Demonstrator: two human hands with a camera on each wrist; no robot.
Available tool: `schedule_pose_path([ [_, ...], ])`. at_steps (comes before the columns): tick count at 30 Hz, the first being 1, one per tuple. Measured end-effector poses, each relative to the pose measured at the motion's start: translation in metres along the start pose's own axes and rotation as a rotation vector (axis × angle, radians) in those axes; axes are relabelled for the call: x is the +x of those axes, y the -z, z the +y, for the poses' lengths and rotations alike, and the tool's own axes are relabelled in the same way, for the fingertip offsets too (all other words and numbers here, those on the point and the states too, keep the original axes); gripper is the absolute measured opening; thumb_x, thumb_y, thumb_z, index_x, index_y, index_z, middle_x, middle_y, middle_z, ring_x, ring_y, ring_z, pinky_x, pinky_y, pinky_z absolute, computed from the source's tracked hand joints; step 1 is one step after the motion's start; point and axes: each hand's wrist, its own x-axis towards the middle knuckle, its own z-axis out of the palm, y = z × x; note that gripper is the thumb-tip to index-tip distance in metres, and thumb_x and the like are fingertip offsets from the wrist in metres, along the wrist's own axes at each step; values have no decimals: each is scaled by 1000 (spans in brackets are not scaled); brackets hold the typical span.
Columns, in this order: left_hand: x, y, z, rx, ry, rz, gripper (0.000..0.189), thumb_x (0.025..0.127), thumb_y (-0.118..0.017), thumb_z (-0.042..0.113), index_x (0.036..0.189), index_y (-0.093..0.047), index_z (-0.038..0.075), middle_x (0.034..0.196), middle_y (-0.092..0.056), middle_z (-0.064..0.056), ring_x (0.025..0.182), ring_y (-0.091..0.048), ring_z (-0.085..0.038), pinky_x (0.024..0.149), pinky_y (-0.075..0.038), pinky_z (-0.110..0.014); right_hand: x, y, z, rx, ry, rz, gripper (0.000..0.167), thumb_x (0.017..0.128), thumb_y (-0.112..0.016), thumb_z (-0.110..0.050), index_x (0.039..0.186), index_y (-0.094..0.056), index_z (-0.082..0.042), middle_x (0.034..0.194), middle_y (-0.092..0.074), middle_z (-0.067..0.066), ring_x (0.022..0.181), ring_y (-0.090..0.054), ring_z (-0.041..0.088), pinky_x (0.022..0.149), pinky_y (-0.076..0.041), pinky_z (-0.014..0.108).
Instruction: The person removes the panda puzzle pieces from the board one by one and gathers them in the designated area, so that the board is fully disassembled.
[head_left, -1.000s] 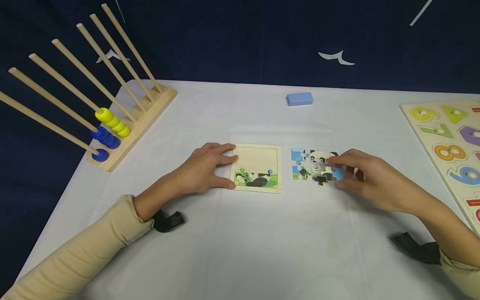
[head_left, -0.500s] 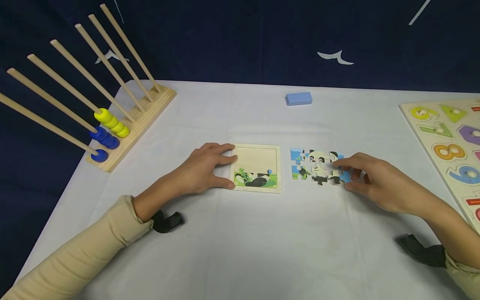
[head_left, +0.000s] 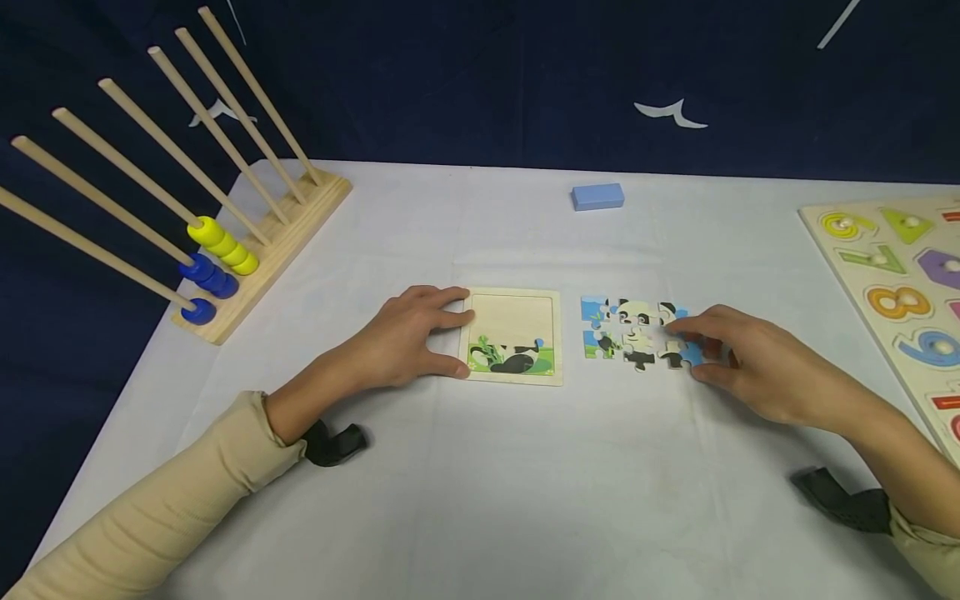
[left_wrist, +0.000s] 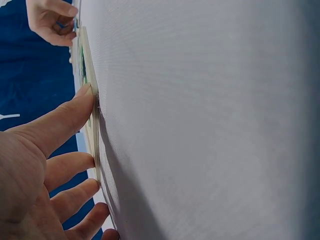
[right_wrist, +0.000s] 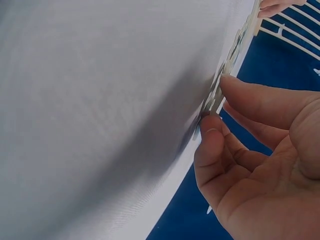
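In the head view, my left hand (head_left: 408, 337) spreads its thumb and fingers along the left edge of a square wooden puzzle tray (head_left: 513, 315). A strip of panda picture lies along the tray's lower part. In the left wrist view the thumb (left_wrist: 75, 112) rests on the tray's rim. Right of the tray lie several loose panda jigsaw pieces (head_left: 636, 313). My right hand (head_left: 757, 362) pinches a lower-right puzzle piece (head_left: 671, 357) between thumb and fingertips, partly hiding it. The right wrist view shows this hand (right_wrist: 260, 145) low beside the thin pieces.
A wooden counting rack (head_left: 277, 267) with blue and yellow beads stands at the left. A blue block (head_left: 597, 197) lies toward the back. On the right lies a number and shape board (head_left: 847, 275). Dark blue cloth (head_left: 465, 83) hangs behind the white-covered table (head_left: 510, 483).
My right hand has slid a little to the right with the lower-right puzzle piece, widening the gap beside the middle pieces. It stays nearly still in the last half second. The left hand has not moved.
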Motion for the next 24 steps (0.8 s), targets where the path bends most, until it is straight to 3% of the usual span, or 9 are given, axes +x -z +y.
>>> schedule_pose_path([
  [13,0,0,0,-3,2,-2,69,81,-82,36,139,-57,9,154,-39,-8,139,-32,-34,108,-26,-57,5,2,-8,24,15,76,43,80,-80,-3,121,-67,-6,94,-57,-5,78,-48,7,63,-40,22],
  [19,-1,1,0,-10,0,0,70,81,-82,37,139,-57,9,154,-38,-8,140,-31,-34,108,-26,-58,16,3,-25,200,53,86,37,82,-78,-2,117,-69,-7,97,-61,-6,79,-52,6,65,-42,17],
  [24,-1,0,0,-13,2,1,70,80,-83,36,139,-57,9,154,-38,-7,139,-31,-32,107,-27,-58,33,1,-50,335,95,30,31,85,-76,-3,116,-69,-7,96,-62,-5,81,-53,8,67,-45,20],
])
